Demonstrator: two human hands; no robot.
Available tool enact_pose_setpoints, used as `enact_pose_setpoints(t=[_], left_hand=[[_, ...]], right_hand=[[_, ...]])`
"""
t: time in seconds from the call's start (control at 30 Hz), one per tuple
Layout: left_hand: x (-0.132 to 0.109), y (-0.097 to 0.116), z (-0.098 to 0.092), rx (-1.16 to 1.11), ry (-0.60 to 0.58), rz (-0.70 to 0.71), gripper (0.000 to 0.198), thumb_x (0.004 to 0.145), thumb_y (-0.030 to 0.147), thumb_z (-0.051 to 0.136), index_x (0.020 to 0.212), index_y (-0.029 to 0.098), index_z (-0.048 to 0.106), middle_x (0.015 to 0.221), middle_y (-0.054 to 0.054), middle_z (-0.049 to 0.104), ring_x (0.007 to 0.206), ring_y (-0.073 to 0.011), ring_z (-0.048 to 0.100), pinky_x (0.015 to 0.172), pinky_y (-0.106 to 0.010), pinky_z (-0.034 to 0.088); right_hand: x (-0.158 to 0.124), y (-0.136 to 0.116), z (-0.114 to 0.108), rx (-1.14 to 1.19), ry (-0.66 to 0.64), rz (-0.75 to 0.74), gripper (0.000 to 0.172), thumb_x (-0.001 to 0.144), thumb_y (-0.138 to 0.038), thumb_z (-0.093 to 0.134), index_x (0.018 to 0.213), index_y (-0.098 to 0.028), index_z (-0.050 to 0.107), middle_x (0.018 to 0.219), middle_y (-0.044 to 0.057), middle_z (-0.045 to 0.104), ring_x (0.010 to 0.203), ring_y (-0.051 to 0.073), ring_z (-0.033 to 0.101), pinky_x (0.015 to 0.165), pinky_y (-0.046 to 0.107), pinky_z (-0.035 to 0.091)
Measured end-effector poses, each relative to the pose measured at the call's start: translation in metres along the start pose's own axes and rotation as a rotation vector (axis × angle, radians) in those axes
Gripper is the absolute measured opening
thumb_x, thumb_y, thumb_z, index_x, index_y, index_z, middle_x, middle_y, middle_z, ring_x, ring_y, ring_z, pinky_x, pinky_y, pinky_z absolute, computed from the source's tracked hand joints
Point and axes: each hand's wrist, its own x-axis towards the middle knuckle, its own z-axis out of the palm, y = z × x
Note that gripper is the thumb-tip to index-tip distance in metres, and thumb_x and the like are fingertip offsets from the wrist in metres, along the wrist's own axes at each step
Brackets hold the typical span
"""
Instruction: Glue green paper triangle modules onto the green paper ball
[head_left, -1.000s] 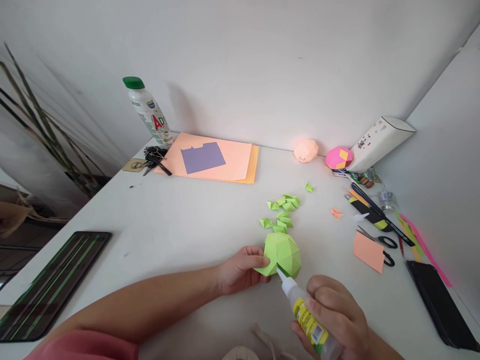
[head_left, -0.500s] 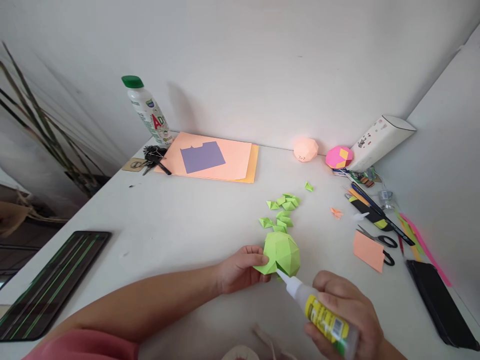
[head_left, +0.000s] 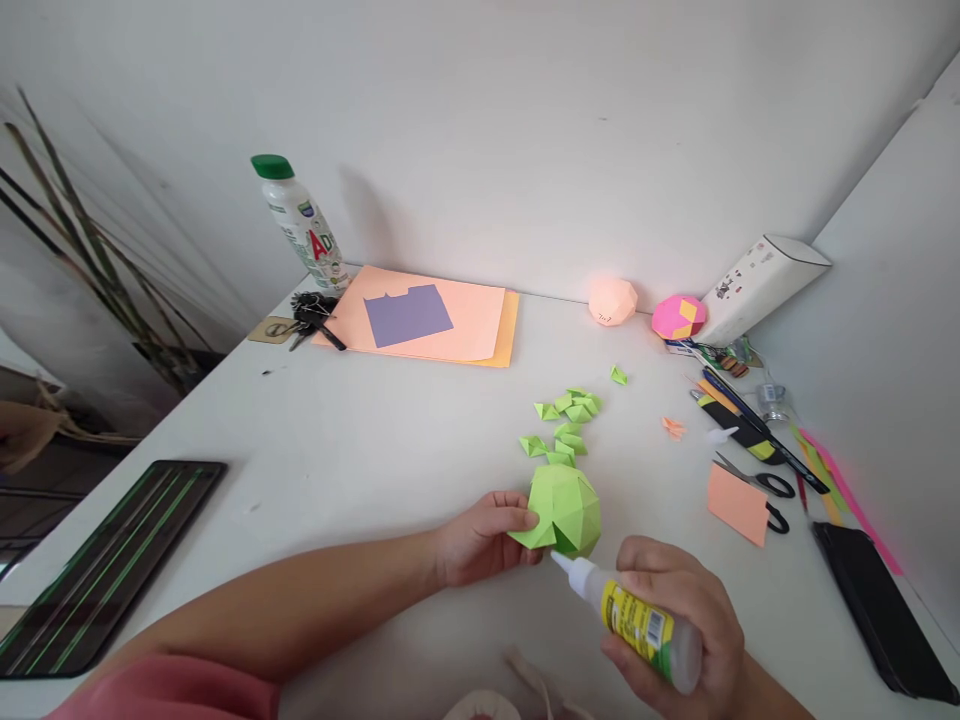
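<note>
My left hand (head_left: pixel 491 540) pinches a flap on the left side of a faceted light-green paper ball (head_left: pixel 566 500), thumb on top. The ball has an open gap at its lower front edge. In my right hand (head_left: pixel 679 615) is a glue bottle (head_left: pixel 637 625) with a yellow and green label, tilted up to the left. Its white nozzle tip is just below the gap, beside my left fingertips; whether it touches the paper I cannot tell. Behind the ball lie several small folded green paper pieces (head_left: pixel 574 405).
Scissors (head_left: pixel 776 485) lie partly under a peach paper square (head_left: pixel 737 503) at right, near pens and a black case (head_left: pixel 877 600). A peach paper ball (head_left: pixel 612 301) and a pink one (head_left: pixel 679 316) stand by the wall. Paper sheets (head_left: pixel 480 320), a bottle (head_left: pixel 304 225) and a tablet (head_left: pixel 112 560) are left.
The glue bottle and my right hand have moved slightly left, and the nozzle tip has come down from the ball's gap. My left hand keeps its hold on the ball.
</note>
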Motion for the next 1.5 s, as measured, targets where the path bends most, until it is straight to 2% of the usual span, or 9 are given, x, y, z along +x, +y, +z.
enact_pose_setpoints(t=[0.2,0.33,0.5,0.57,0.67,0.93,1.1,1.23,1.5], left_hand=[[0.000,0.000,-0.001,-0.013,-0.018,0.000,0.014,0.062,0.020,0.074,0.060,0.011,0.063,0.055,-0.003,0.061,0.052,-0.0123,0.055,0.056,-0.025,0.037],[0.001,0.000,-0.004,-0.025,-0.040,-0.022,0.015,0.062,0.021,0.074,0.067,0.010,0.066,0.061,-0.005,0.062,0.054,-0.0114,0.054,0.055,-0.024,0.037],[0.000,0.000,-0.007,-0.033,-0.070,-0.056,0.023,0.060,0.024,0.076,0.076,0.009,0.067,0.064,-0.004,0.060,0.060,-0.0117,0.055,0.057,-0.022,0.038],[-0.002,0.000,-0.008,-0.038,-0.074,-0.060,0.025,0.059,0.025,0.077,0.076,0.009,0.067,0.061,-0.003,0.058,0.060,-0.0115,0.055,0.057,-0.021,0.037],[-0.003,-0.001,-0.009,-0.013,-0.126,-0.076,0.023,0.059,0.026,0.077,0.071,0.009,0.066,0.058,-0.002,0.057,0.054,-0.0099,0.051,0.053,-0.020,0.033],[-0.002,-0.005,-0.015,0.025,-0.151,-0.061,0.021,0.063,0.028,0.075,0.067,0.010,0.064,0.058,-0.001,0.056,0.047,-0.0086,0.049,0.048,-0.021,0.028],[-0.001,-0.004,-0.011,0.027,-0.137,-0.054,0.022,0.064,0.028,0.075,0.066,0.010,0.062,0.059,-0.001,0.055,0.049,-0.0098,0.053,0.050,-0.021,0.032],[-0.001,-0.003,-0.009,0.018,-0.124,-0.040,0.021,0.063,0.027,0.076,0.067,0.011,0.063,0.059,-0.001,0.057,0.050,-0.0111,0.055,0.052,-0.023,0.035],[0.001,-0.002,-0.008,0.019,-0.153,-0.028,0.023,0.061,0.027,0.078,0.071,0.011,0.065,0.059,-0.001,0.058,0.051,-0.0109,0.056,0.054,-0.023,0.037]], right_hand=[[-0.004,0.006,-0.003,0.230,0.159,0.196,0.036,0.074,-0.015,0.065,0.108,-0.023,0.056,0.079,0.005,0.054,0.073,0.023,0.057,0.057,0.037,0.050],[0.008,0.019,-0.014,0.539,0.308,0.379,0.017,0.081,-0.030,0.063,0.097,-0.026,0.061,0.068,0.000,0.051,0.058,0.016,0.053,0.046,0.029,0.043],[0.019,0.040,-0.027,0.739,0.505,0.668,0.024,0.073,-0.042,0.068,0.088,-0.026,0.059,0.069,0.000,0.062,0.055,0.018,0.059,0.050,0.032,0.046],[0.019,0.050,-0.026,0.635,0.552,0.782,0.029,0.070,-0.042,0.069,0.087,-0.026,0.051,0.073,0.001,0.064,0.065,0.021,0.063,0.053,0.032,0.046],[0.017,0.067,-0.021,0.158,0.425,0.953,0.031,0.073,-0.046,0.058,0.076,-0.024,0.036,0.071,-0.001,0.061,0.062,0.018,0.062,0.056,0.031,0.047],[0.008,0.103,-0.024,-0.478,0.362,0.958,0.032,0.065,-0.034,0.059,0.059,-0.023,0.030,0.057,-0.006,0.036,0.051,0.012,0.036,0.047,0.024,0.020],[0.005,0.101,-0.025,-0.660,0.216,0.839,0.032,0.074,-0.041,0.056,0.059,-0.023,0.034,0.059,-0.002,0.043,0.061,0.018,0.045,0.048,0.025,0.024],[0.011,0.107,-0.031,-0.760,0.195,0.737,0.026,0.084,-0.042,0.048,0.068,-0.021,0.045,0.074,0.004,0.055,0.076,0.021,0.054,0.058,0.029,0.039],[0.088,0.158,-0.051,-0.874,-0.048,0.678,0.023,0.091,-0.025,0.053,0.112,-0.017,0.058,0.122,0.011,0.057,0.107,0.022,0.056,0.088,0.037,0.049]])
